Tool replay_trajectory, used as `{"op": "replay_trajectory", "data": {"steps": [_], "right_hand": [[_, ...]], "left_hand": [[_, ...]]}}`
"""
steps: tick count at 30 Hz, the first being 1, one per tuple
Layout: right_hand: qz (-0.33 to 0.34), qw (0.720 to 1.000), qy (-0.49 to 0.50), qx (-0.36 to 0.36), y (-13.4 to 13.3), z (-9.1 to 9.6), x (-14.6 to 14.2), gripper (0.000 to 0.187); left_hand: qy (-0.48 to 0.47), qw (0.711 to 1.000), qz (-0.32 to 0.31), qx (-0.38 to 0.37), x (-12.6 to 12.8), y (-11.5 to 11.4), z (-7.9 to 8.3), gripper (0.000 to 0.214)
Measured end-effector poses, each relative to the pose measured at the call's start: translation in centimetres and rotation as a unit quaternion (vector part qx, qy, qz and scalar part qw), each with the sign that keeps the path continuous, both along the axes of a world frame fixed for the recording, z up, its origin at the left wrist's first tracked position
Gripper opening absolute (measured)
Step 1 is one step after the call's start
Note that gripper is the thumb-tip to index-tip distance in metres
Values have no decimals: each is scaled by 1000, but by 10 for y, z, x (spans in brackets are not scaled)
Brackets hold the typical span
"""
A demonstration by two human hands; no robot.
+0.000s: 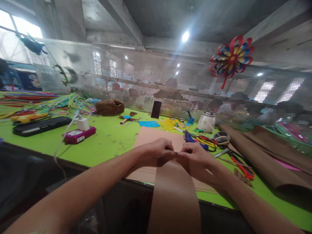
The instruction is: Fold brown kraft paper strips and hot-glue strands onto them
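A long brown paper sheet (175, 195) hangs over the front edge of the table toward me. My left hand (162, 149) is closed in a pinch on its far edge. Close beside it, my right hand (195, 156) pinches the same edge, thumb and fingers pressed together. The fingertips nearly meet, and the edge between them looks folded or rolled; the detail is too small to make out. Under both hands lies a stack of light tan sheets (146, 135) on the green table (109, 139).
Right of my hands are a blue glue gun (191, 138), red-handled cutters (246, 169) and rolled brown sheets (263, 162). Leftward are a purple power strip (79, 135), a black case (42, 125) and coloured strips (65, 102). A phone (156, 109) stands before a perforated screen (146, 74).
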State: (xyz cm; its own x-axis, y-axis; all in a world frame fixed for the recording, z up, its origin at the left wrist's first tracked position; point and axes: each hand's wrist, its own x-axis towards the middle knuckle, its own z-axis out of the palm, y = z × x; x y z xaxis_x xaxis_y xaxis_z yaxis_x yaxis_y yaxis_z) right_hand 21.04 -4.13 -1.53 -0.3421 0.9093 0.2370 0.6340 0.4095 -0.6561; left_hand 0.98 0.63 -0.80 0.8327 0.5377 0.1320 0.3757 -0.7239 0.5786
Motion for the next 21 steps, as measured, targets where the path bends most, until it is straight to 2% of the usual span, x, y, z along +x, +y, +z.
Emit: {"op": "replay_trajectory", "data": {"steps": [4, 9, 16, 21], "right_hand": [[-1, 1000, -1, -9, -1, 1, 3, 34], [39, 998, -33, -45, 3, -1, 11, 35], [51, 996, -75, -13, 5, 4, 17, 31], [73, 994, -61, -59, 4, 10, 20, 38]], "left_hand": [[-6, 1000, -4, -22, -2, 3, -4, 22], [-13, 999, -21, -47, -5, 7, -7, 24], [33, 998, -11, -61, -11, 14, -1, 25], [84, 996, 13, -32, -16, 13, 8, 22]]}}
